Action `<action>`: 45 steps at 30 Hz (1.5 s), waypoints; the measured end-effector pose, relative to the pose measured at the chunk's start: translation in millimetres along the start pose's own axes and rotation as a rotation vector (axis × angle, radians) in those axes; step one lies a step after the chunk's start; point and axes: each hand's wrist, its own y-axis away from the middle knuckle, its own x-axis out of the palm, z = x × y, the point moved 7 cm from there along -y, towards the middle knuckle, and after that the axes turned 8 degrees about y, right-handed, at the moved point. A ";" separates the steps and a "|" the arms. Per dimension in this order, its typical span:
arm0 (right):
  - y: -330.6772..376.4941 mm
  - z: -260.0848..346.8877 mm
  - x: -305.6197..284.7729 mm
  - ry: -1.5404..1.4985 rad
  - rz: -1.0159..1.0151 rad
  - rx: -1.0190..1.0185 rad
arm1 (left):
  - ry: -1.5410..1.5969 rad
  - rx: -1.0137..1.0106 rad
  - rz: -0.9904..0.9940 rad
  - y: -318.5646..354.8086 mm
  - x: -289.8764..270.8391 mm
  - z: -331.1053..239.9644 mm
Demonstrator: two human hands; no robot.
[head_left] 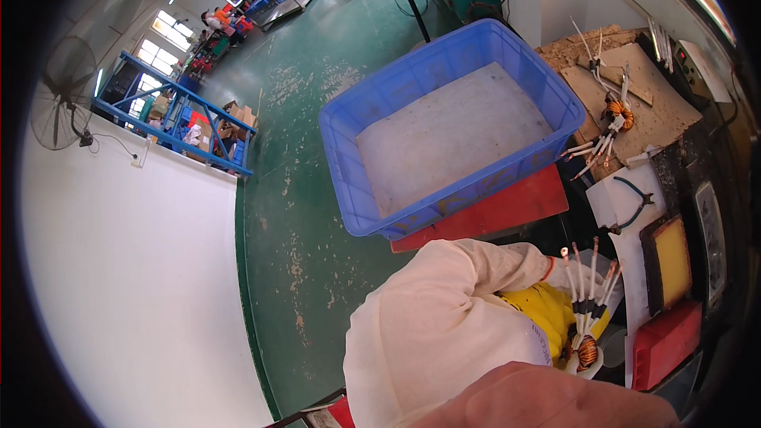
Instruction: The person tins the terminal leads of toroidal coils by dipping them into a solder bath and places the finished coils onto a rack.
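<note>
My left hand (561, 276), in a white glove with an orange cuff edge, reaches in from a cream sleeve. It is behind the upright wires of a copper-wound ring coil (587, 353), its fingers mostly hidden. Several white-sleeved leads with black bands and bare, tinned-looking ends rise from the coil. White glove fabric (572, 364) of my right hand shows at the coil's lower side, closed around it; the rest of that hand is hidden. A yellow apron (541, 307) lies behind the coil. A second coil (618, 115) with similar leads rests on the cardboard-covered bench top.
Blue-handled pliers (636, 204) lie on the bench near a dark-framed yellow block (672, 261) and a red box (667, 345). A large blue bin (456, 204) stands beyond my left arm, over a red board (507, 204). A blue rack (178, 111) and floor fan are farther off.
</note>
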 end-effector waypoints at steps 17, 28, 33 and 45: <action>0.2 -7.9 0.0 -0.114 0.038 0.001 | 0.023 0.161 -0.242 -18.2 -15.9 30.7; -0.7 -22.4 -3.4 -0.183 0.003 -0.012 | 0.414 -0.006 -0.089 -12.8 -7.7 46.4; -2.0 -18.7 -3.3 -0.124 0.008 0.016 | 0.320 0.087 0.019 -22.5 -0.6 42.7; 2.4 -20.9 -0.1 -0.177 0.009 0.017 | 0.305 -0.017 -0.165 -12.7 1.5 19.9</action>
